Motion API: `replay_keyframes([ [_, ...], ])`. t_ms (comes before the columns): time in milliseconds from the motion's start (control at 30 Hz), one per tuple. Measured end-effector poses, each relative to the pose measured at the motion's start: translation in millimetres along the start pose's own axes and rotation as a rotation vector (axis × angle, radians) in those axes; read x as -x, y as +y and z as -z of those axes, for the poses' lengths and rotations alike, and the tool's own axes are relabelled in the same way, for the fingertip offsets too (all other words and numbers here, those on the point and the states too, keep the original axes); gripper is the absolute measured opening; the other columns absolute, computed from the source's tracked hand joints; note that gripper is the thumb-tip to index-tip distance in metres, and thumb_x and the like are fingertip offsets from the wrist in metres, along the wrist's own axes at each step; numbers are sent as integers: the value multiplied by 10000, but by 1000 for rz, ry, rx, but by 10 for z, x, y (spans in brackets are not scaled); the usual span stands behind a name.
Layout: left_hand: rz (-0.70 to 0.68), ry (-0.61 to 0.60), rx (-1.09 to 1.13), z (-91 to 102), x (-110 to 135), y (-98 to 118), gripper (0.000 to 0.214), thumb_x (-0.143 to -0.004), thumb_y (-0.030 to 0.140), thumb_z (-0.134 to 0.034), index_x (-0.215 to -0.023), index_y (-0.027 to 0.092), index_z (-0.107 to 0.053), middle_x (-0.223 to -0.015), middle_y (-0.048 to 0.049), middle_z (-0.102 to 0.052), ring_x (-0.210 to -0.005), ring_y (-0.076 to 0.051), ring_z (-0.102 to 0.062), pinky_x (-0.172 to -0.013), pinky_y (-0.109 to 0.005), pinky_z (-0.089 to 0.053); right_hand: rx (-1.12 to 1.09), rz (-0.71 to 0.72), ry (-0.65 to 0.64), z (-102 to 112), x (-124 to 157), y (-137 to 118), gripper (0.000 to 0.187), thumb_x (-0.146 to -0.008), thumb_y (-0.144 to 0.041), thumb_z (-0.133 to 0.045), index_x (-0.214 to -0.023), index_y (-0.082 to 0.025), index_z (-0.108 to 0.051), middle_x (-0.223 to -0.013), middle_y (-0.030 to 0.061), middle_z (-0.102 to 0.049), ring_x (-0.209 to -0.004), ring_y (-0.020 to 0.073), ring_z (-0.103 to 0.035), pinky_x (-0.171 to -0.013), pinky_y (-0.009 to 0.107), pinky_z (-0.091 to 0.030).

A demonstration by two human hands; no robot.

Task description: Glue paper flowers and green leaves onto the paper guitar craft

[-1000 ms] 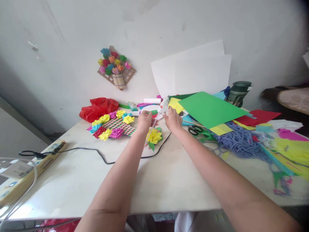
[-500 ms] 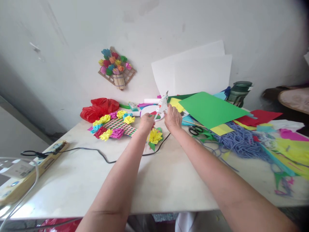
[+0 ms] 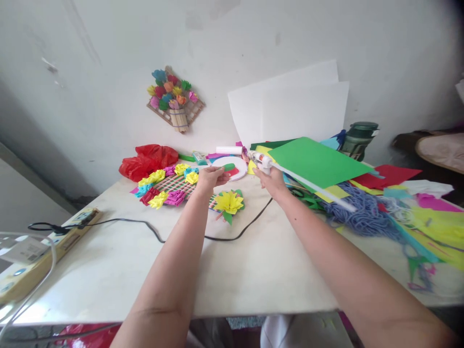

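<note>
On the table, the frame and the power strip lie left of the left hand, the latter farther out. The glue gun sits in the right hand; right of that hand lies the yarn, with the bottle behind it.

The head camera looks down across the table

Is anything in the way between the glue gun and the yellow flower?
Nothing visible stands between the glue gun in the right hand and the yellow flower; tabletop shows in that gap. The black cord curves past the flower's near side.
</note>
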State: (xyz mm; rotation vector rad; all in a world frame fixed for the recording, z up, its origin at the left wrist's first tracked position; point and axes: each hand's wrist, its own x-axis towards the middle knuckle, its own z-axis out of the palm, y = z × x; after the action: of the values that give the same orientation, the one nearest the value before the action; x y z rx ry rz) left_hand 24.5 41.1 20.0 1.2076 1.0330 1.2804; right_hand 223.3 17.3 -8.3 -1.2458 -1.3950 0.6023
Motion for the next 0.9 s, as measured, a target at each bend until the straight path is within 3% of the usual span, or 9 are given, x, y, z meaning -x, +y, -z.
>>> replay_keyframes([
  [133,-14,-27,15,88,-65,-69,209,-670,265,-686,-755,88,-615,-701,-110,-681,-624,-172,-650,-627,-296,-528,-280,-61,-116,45,142,7,389,-660,-552,-618,-681,-184,-496,-491,-70,-413,-378,64,-355,-383,217,-387],
  [267,-11,-29,-13,116,-76,-90,225,-665,287,-689,-737,83,-627,-713,-119,-683,-654,-178,-655,-622,-284,-521,-364,-117,-213,69,201,-18,428,-649,-568,-638,-677,-158,-521,-502,-57,-470,-347,46,-358,-338,200,-362],
  [633,-21,18,-6,91,-55,-93,250,-616,281,-721,-710,69,-629,-684,-127,-680,-626,-181,-650,-670,-311,-524,-236,-88,-266,96,220,-36,420,-725,-549,-586,-700,-131,-555,-569,-16,-540,-328,41,-405,-337,200,-330],
  [900,-27,8,-20,82,-49,-82,249,-603,299,-710,-689,80,-627,-674,-118,-680,-625,-186,-650,-670,-317,-521,-193,-91,-256,53,203,-12,436,-677,-579,-620,-665,-150,-540,-523,-33,-501,-317,44,-386,-305,205,-304],
])
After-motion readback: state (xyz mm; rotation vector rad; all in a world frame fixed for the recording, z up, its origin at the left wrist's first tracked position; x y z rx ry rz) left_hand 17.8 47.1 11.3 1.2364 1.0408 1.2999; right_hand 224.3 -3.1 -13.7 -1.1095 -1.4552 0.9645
